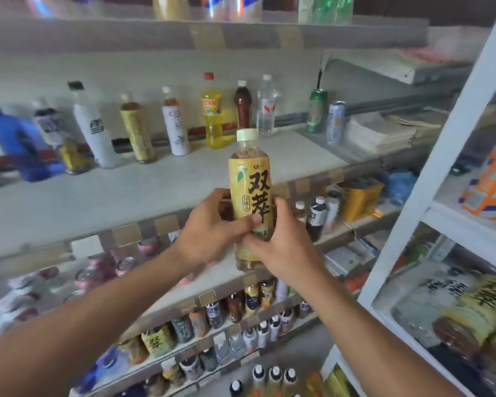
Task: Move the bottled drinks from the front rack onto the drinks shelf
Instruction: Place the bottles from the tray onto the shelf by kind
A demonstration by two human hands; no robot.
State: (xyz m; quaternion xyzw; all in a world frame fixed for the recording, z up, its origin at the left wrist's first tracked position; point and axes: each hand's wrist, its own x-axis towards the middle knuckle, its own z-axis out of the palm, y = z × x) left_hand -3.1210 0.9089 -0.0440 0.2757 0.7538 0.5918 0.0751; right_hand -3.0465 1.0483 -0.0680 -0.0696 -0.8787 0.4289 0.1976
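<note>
a long grey drinks shelf [143, 193] with taped cardboard along its front edge runs across the frame, a row of upright bottles and cans standing along its back and a broad bare strip in front of them. to the right stands a white metal-framed rack [453, 156] holding shrink-wrapped packs; lower shelves crowd with smaller bottles. at centre, a person holds up a tall clear plastic bottle of brown tea with a yellow label and a pale cap [249, 193], upright, its long axis close to vertical and its cap just below the back row. the bottle is in the air in front of the shelf's front edge, not yet set down. the left hand [212, 230] wraps the lower body from the left, thumb curled across the label's face and fingers round the far side. the right hand [281, 247] grips from the right and slightly lower, fingers curled behind the bottle, thumb pressed near the label's bottom edge. both hands sit on the lower half, leaving the base showing just beneath them and the cap end well clear above. the bare strip of shelf lies ahead of the bottle and above its base, so the placing looks to call for a lift and push forward, base first, into the open strip before the yellow oil-coloured bottle with a red cap [212, 113] and the dark brown bottle with a white cap [243, 106]. both hands are equally near; either could likely finish alone.
</note>
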